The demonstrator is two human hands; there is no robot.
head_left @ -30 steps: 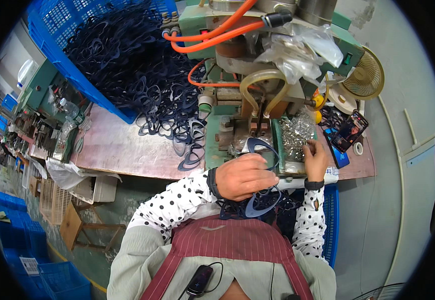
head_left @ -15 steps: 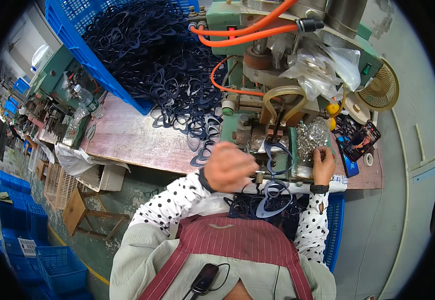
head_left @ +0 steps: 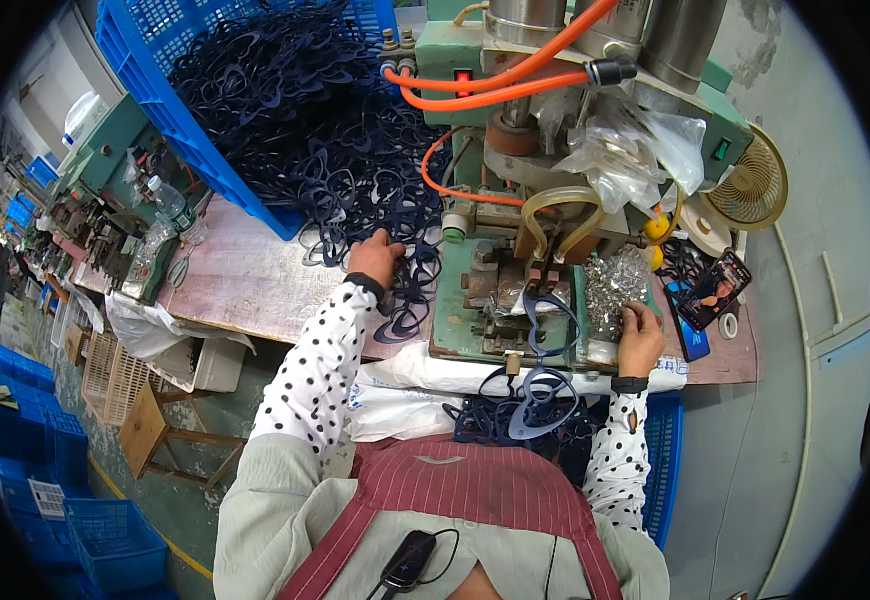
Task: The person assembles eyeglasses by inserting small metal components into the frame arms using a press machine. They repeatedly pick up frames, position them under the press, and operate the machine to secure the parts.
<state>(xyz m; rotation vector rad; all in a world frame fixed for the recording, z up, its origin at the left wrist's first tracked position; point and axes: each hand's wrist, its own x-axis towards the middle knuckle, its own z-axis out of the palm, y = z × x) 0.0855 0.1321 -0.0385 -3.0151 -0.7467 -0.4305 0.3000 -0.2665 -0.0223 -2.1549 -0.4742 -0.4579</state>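
Note:
My left hand [head_left: 375, 258] is at the front edge of a heap of dark blue flat loop-shaped pieces [head_left: 325, 165], fingers bent and drawn together among them; what they grip is hidden. At the right, my right hand [head_left: 641, 340] is closed in a pinch beside a heap of small shiny metal parts [head_left: 615, 285]; anything between the fingertips is too small to make out. Between my hands stands a green press [head_left: 460, 335]. A dark blue loop piece [head_left: 577, 335] hangs at its working point, with more loops [head_left: 532, 418] below, in front of my apron.
A blue crate [head_left: 170, 125] tipped on its side spills the loops onto the table [head_left: 225, 270]. Orange hoses [head_left: 495, 82] and a plastic bag [head_left: 625, 145] hang on the press. A phone [head_left: 715, 290] and a fan [head_left: 750, 180] are at the right. Another blue crate [head_left: 663, 450] stands below.
My left hand has moved left and away from me, from in front of the press to the loop heap. My right hand stays by the metal parts, still pinched. The view has shifted slightly.

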